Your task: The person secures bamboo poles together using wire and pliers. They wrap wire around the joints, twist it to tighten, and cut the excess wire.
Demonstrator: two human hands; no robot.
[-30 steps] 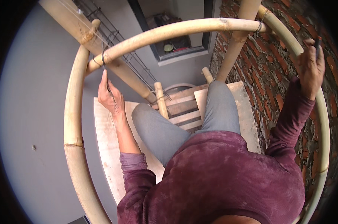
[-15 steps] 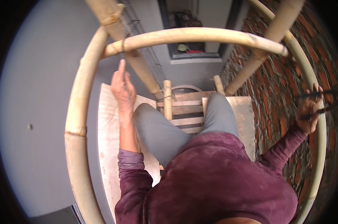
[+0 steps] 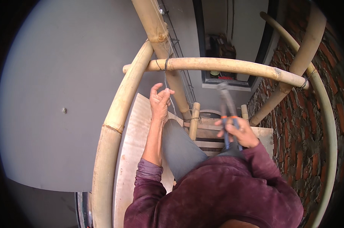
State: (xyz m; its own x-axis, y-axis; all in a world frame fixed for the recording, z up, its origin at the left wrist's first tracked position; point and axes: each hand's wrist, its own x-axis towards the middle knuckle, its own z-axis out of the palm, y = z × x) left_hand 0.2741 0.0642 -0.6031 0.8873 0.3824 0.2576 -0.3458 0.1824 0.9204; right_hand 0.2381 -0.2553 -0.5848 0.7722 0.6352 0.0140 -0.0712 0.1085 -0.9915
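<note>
My left hand [image 3: 160, 102] is raised just below a bamboo joint, its thumb and fingertips pinching a thin wire [image 3: 166, 78]. The wire hangs from the lashing where the horizontal bamboo pole [image 3: 221, 64] crosses the upright bamboo pole [image 3: 151, 22], and more strands trail beneath the hand. In my right hand [image 3: 242, 133], in front of my lap, is a pair of pliers [image 3: 226, 99] with blue and orange handles, jaws pointing up. Motion blurs the jaws, so I cannot tell how far apart they are.
A curved bamboo rail [image 3: 110, 138] runs along my left, another [image 3: 329, 125] along my right. Left stands a grey wall [image 3: 58, 76]; right, a rough brick wall [image 3: 293, 140]. A pale board [image 3: 136, 152] lies beside my left leg. Ahead is a dark-framed window opening [image 3: 233, 41].
My right hand has come from the right-hand bamboo rail to the middle, holding pliers. My left hand has gone from an extended finger to a pinch on the wire. The view has shifted.
</note>
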